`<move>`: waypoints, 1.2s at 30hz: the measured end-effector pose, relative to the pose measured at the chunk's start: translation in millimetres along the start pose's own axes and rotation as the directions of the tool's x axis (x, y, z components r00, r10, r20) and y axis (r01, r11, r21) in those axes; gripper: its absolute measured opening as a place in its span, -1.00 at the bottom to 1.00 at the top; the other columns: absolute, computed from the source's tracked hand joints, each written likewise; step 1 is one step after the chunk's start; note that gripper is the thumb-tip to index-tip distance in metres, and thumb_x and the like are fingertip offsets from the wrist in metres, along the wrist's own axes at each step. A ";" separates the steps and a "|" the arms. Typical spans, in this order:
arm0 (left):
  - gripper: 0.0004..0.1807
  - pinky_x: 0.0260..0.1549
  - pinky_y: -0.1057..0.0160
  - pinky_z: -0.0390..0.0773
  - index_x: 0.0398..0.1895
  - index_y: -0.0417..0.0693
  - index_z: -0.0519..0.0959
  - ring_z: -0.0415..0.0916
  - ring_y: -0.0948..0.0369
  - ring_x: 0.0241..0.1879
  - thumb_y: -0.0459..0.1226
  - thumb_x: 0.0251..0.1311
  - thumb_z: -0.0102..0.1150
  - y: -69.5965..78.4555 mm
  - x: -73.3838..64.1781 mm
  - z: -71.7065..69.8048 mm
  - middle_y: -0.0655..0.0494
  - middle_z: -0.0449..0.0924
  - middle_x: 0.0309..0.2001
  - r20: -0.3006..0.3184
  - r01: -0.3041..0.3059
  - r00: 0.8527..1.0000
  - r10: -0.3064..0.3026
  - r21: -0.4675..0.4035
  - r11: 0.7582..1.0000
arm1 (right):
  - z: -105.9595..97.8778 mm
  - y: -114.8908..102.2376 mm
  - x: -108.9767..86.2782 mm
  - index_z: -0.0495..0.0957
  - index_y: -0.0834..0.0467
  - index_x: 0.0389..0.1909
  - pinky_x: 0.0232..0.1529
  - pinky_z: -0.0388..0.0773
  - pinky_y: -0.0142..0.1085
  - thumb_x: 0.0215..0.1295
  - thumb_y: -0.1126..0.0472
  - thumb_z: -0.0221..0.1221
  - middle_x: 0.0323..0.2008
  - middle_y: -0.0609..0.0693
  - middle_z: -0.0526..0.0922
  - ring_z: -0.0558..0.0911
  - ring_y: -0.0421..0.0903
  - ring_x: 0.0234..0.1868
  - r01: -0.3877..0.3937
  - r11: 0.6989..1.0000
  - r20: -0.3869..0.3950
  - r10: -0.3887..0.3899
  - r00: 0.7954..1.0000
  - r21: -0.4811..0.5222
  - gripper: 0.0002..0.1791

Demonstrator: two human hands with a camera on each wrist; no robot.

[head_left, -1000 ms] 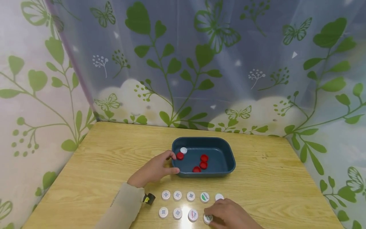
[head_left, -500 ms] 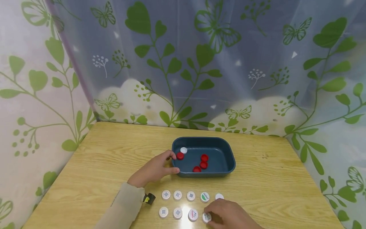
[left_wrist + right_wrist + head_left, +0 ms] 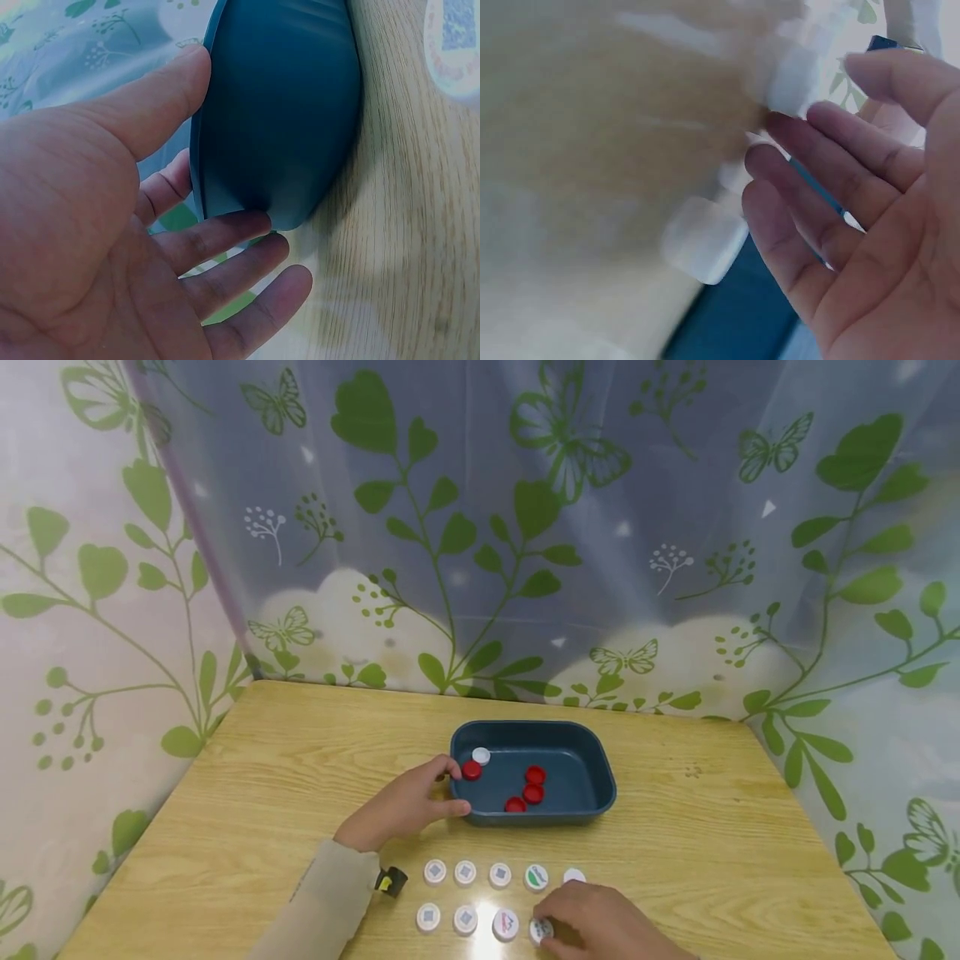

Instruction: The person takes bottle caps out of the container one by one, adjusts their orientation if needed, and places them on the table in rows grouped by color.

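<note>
A dark blue rectangular plastic bin (image 3: 592, 810) stands on the table, several red caps (image 3: 533, 793) and one white cap (image 3: 481, 756) inside. At its left end my left hand (image 3: 408, 802) holds the rim, thumb near the front corner and forefinger over the edge; in the left wrist view the other fingers (image 3: 251, 315) extend loosely beside its wall (image 3: 285, 112). My right hand (image 3: 600, 918) is at the right end of the near row, thumb and forefinger spread at the edges of a printed white bottle cap (image 3: 541, 931). The blurred right wrist view shows its fingers (image 3: 769, 217) fairly straight.
Several other white bottle caps lie in two rows before the bin, including one with a green print (image 3: 536, 877) and one with pink lettering (image 3: 506, 924). Another white cap (image 3: 573, 876) is partly behind the right hand. Patterned curtains (image 3: 465, 568) surround the wooden table (image 3: 315, 727).
My right hand has shifted the printed cap slightly left toward its neighbour in the near row. The left hand stays at the bin; the head view has tilted a little.
</note>
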State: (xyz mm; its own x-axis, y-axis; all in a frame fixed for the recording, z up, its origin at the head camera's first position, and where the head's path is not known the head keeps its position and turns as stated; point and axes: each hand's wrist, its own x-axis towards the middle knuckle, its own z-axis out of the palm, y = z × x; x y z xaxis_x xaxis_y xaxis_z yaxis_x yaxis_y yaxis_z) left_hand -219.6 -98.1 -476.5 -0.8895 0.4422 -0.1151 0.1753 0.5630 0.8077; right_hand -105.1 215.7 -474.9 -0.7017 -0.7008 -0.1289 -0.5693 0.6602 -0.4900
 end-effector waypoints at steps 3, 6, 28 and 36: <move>-0.52 0.02 0.02 0.52 0.14 0.12 0.48 0.47 0.03 0.21 0.09 0.30 0.37 0.8 -0.9 0.2 -0.02 0.54 0.26 0.001 0.001 1.000 -0.001 0.002 1.000 | -16.2 -5.5 8.2 0.73 -0.08 -0.13 -0.22 0.56 -0.38 0.48 -0.05 0.24 -0.28 -0.38 0.62 0.52 -0.40 -0.28 0.077 0.992 -0.074 -0.085 0.994 -0.099 -0.82; -0.52 0.03 0.02 0.52 0.14 0.13 0.48 0.47 0.05 0.18 0.09 0.31 0.36 1.1 -0.5 0.3 0.00 0.54 0.25 -0.001 0.002 1.000 -0.002 0.003 1.000 | -48.3 -8.6 26.8 0.72 -0.06 -0.15 -0.15 0.60 -0.32 0.44 0.04 0.29 -0.23 -0.30 0.67 0.61 -0.33 -0.22 0.092 0.983 -0.163 -0.119 0.979 -0.160 -0.90; -0.51 0.14 -0.08 0.50 0.16 0.12 0.47 0.46 0.01 0.27 0.11 0.32 0.33 -3.5 0.3 1.1 0.00 0.55 0.22 0.019 -0.026 0.999 0.026 0.014 1.000 | -94.3 34.4 185.6 0.55 0.06 0.35 0.11 0.62 -0.13 0.37 0.14 0.38 0.19 0.07 0.60 0.65 0.01 0.12 0.030 0.816 0.113 0.043 0.993 -0.578 -0.46; -0.52 0.02 -0.05 0.54 0.16 0.11 0.46 0.51 -0.02 0.17 0.09 0.34 0.32 -2.2 0.4 -0.2 -0.07 0.54 0.20 0.022 -0.025 0.999 0.025 0.006 1.000 | -84.3 20.5 193.3 0.61 0.02 0.31 0.27 0.52 -0.09 0.36 0.22 0.36 0.36 0.04 0.54 0.57 0.04 0.31 0.022 0.832 0.163 0.082 0.983 -0.554 -0.50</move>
State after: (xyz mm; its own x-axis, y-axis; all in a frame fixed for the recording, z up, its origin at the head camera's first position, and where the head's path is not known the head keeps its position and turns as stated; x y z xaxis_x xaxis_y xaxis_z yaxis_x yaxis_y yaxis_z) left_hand -220.5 -99.2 -478.2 -0.8756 0.4709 -0.1077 0.1998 0.5559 0.8069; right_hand -288.6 116.6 -437.3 -0.6666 -0.6788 -0.3079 -0.7268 0.6836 0.0667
